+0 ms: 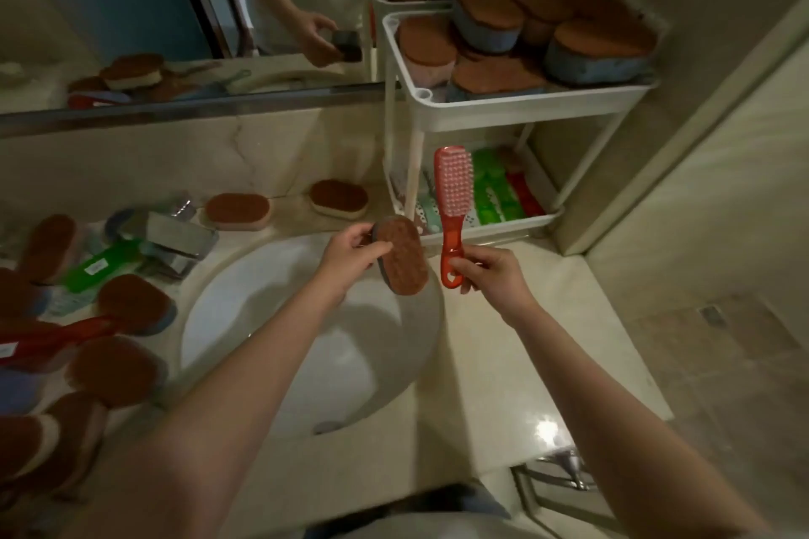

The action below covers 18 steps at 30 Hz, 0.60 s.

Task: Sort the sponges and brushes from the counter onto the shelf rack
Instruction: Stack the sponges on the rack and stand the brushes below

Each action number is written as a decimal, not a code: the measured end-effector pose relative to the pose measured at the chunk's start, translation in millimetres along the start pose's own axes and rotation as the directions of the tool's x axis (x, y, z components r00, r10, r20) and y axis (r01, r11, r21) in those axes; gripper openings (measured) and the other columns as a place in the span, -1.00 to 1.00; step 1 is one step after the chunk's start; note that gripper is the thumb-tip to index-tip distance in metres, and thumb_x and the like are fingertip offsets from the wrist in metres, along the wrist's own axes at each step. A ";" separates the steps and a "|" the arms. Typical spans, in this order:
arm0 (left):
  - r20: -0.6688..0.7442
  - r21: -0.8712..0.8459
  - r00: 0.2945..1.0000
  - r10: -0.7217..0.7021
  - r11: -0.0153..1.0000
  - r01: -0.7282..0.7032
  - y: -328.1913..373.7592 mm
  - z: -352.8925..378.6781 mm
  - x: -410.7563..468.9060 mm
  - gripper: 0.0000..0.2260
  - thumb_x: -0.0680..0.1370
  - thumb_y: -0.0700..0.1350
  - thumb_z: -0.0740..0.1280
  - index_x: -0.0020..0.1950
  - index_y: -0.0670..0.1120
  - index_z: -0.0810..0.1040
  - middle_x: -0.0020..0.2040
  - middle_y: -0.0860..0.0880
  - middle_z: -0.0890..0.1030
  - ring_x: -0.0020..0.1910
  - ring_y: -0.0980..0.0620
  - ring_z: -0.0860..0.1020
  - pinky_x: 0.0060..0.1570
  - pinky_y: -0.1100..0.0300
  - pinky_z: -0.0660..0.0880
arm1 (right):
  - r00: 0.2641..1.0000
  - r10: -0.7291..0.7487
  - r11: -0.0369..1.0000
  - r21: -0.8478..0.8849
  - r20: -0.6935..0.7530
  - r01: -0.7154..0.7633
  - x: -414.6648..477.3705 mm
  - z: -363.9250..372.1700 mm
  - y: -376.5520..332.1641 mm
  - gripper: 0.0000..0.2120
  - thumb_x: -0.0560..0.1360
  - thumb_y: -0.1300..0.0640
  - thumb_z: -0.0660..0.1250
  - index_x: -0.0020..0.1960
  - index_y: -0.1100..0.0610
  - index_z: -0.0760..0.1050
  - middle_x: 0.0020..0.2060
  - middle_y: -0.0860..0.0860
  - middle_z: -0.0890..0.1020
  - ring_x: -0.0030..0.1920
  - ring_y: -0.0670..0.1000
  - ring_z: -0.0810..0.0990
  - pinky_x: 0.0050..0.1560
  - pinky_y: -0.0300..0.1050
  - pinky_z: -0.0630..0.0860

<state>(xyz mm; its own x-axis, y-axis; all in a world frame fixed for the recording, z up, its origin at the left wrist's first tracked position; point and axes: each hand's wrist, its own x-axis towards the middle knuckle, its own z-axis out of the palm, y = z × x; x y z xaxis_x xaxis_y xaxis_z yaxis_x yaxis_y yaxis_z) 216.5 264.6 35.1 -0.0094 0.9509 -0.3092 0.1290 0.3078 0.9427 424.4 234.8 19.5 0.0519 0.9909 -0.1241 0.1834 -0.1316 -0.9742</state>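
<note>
My left hand (350, 252) grips a brown-topped oval sponge (402, 256) over the sink, tilted with its brown face toward me. My right hand (490, 271) holds a red brush (453, 206) by its handle, upright, bristles facing me, in front of the white shelf rack (503, 112). The rack's upper tier holds several brown-topped sponges (599, 48). Its lower tier (499, 225) holds green and red brushes (497, 188) lying side by side. More sponges (238, 210) and a green brush (107, 260) lie on the counter at the left.
A white round sink (271, 319) sits below my hands. A mirror (175, 13) runs along the back wall and reflects the counter. A red brush (52, 337) lies among sponges at the far left. A wall corner stands right of the rack.
</note>
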 end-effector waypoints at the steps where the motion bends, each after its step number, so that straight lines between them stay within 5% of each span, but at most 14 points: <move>1: 0.011 0.014 1.000 -0.003 1.000 0.003 2.7 10.0 0.9 -0.75 0.48 -0.22 0.38 0.14 -0.07 0.50 -0.08 0.00 0.59 -0.12 0.07 0.54 -0.22 0.27 0.43 | 1.000 0.005 1.000 -0.001 -0.016 -0.005 0.3 -9.0 3.0 -0.83 0.45 0.39 0.36 0.02 0.29 0.61 -0.42 0.04 0.59 -0.56 -0.12 0.47 -0.46 -0.32 0.43; 12: 0.045 0.066 0.999 -0.021 0.998 0.018 38.3 79.2 21.0 -0.71 0.50 -0.22 0.36 0.22 -0.18 0.48 -0.03 -0.04 0.56 -0.21 0.15 0.51 -0.28 0.33 0.45 | 0.979 0.054 0.960 -0.259 -0.197 -0.106 55.4 -85.7 19.8 -0.74 0.51 0.34 0.28 0.18 0.26 0.57 -0.33 0.06 0.57 -0.54 -0.15 0.46 -0.48 -0.37 0.40; 15: 0.033 0.012 0.999 -0.038 0.999 0.038 47.2 88.9 28.3 -0.71 0.50 -0.28 0.34 0.21 -0.26 0.46 -0.10 -0.05 0.56 -0.21 0.13 0.52 -0.31 0.36 0.51 | 0.965 0.079 0.918 -0.360 -0.250 -0.168 89.6 -99.2 15.4 -0.76 0.50 0.26 0.31 0.15 0.22 0.60 -0.16 0.15 0.63 -0.26 0.08 0.60 -0.17 -0.21 0.56; 18: 0.027 0.002 0.999 -0.041 0.999 0.041 54.4 96.5 34.8 -0.75 0.51 -0.27 0.33 0.18 -0.23 0.46 -0.15 0.02 0.54 -0.17 0.08 0.53 -0.33 0.35 0.52 | 0.952 0.122 0.831 -0.496 -0.279 -0.252 116.5 -109.8 5.4 -0.78 0.53 0.23 0.28 0.11 0.27 0.61 0.00 0.21 0.66 0.05 0.19 0.61 0.02 -0.11 0.46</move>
<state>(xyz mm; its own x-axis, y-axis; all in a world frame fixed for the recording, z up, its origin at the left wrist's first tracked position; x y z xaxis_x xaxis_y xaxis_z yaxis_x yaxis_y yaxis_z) 318.8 311.4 63.5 0.0126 0.9364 -0.3506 0.1309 0.3461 0.9290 539.2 346.5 20.5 0.3462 0.9198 -0.1848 0.6258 -0.3732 -0.6849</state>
